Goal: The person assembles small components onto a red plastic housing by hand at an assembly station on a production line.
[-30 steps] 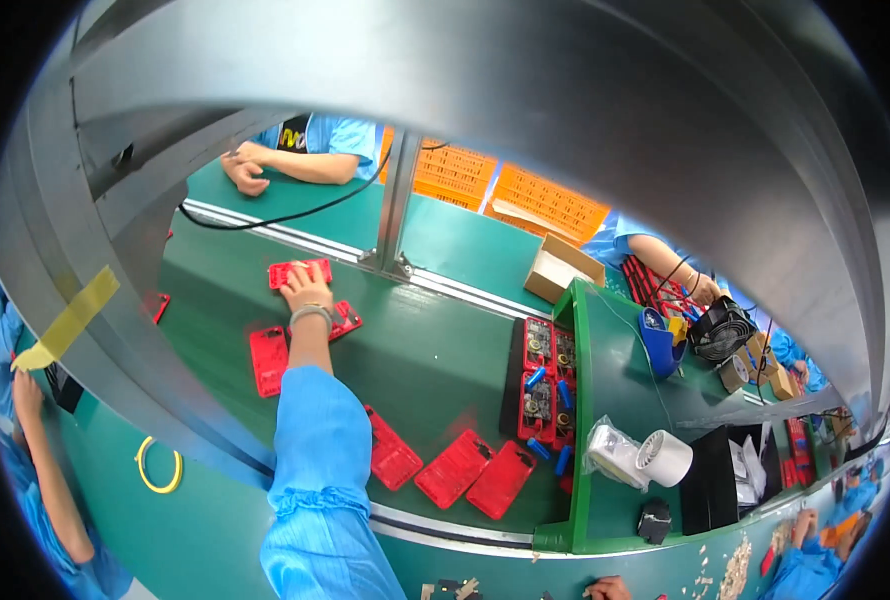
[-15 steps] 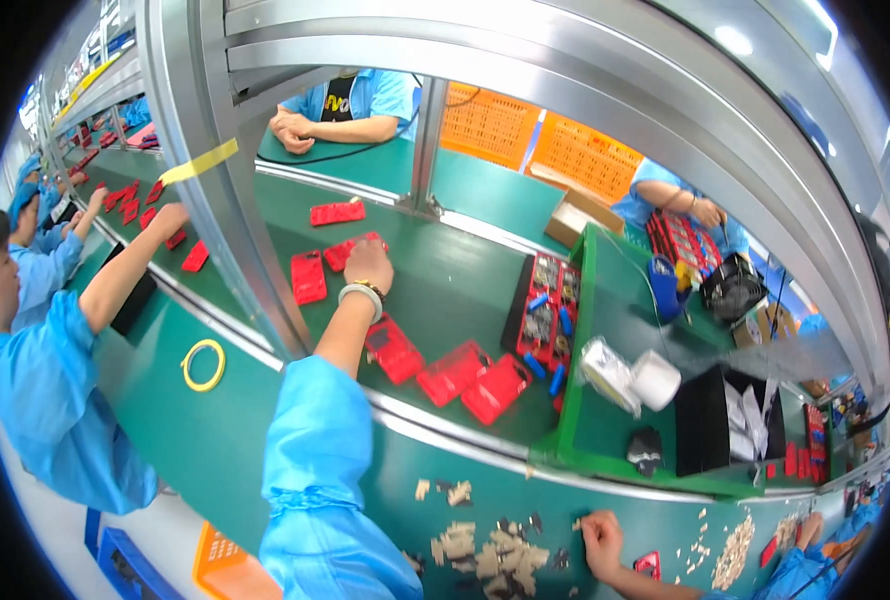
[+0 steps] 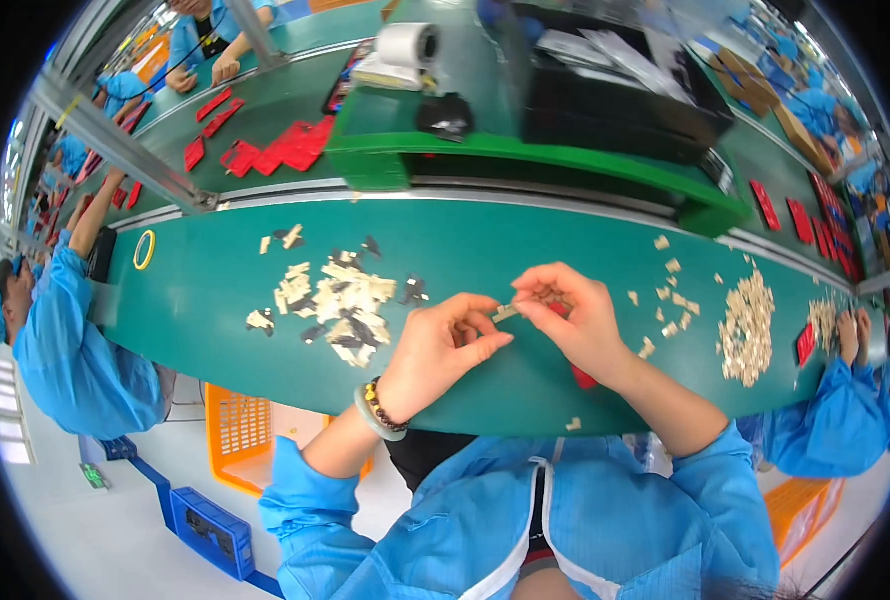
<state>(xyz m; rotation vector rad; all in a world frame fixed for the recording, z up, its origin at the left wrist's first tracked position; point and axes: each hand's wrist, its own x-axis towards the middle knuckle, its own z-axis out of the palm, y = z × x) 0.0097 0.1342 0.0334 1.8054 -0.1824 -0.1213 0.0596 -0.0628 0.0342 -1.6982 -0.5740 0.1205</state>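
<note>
A small beige strip-like piece is held between my two hands above the green bench. My left hand, with bracelets at its wrist, has its fingers curled and their tips at the piece's left end. The fingertips of my right hand pinch the piece from the other side. Beneath my right hand lies a red case, mostly covered by the hand and wrist. To the left of my hands spreads a heap of beige and black small pieces.
At right are loose beige bits and a dense pile of them. Behind the bench stands a green shelf bearing a black box and a white roll. Red cases lie on the far belt. Co-workers sit on both sides.
My left hand has come back from a red case on the belt to meet my right hand over the bench. The view has swung right and down.
</note>
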